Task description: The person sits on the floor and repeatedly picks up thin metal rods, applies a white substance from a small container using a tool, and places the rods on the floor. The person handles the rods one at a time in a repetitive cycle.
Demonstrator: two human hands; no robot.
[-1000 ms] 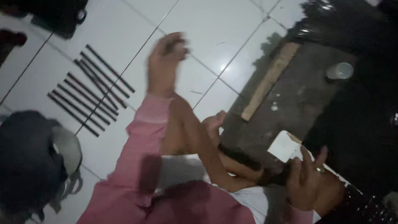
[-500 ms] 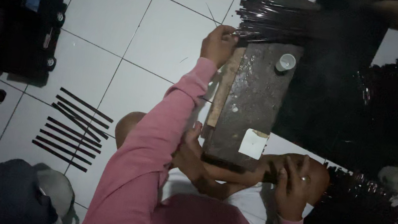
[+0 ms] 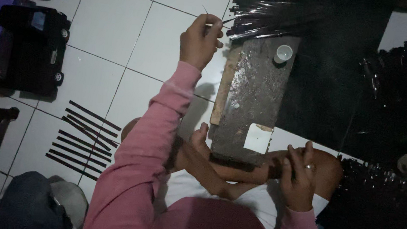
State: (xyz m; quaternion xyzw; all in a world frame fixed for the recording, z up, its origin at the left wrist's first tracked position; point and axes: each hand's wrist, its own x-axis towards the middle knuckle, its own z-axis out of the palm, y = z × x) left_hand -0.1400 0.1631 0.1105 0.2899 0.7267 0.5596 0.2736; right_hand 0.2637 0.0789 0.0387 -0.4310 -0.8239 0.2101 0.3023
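Note:
My left hand (image 3: 200, 39) is raised over the white floor tiles, its fingers pinched on a thin light stick (image 3: 209, 16) beside a pile of black strips (image 3: 273, 13). That pile lies at the far end of a dark wooden board (image 3: 249, 97). On the board sit a small white cup (image 3: 283, 53) and a white paper square (image 3: 257, 138). My right hand (image 3: 299, 179), with a ring on it, rests by my knee at the board's near end. Its fingers curl around what looks like a dark strip (image 3: 276, 166), which is hard to make out.
A row of black strips (image 3: 81, 138) lies on the tiles at left. At right is a big heap of black strips (image 3: 373, 205), with a dark mat (image 3: 331, 89) behind it. A black and purple toy car (image 3: 25, 48) stands far left, and a dark bundle (image 3: 32, 205) is at bottom left.
My left hand moved from the floor near the strip row up to the pile at the board's far end and now pinches a thin stick. My right hand stayed by my knee.

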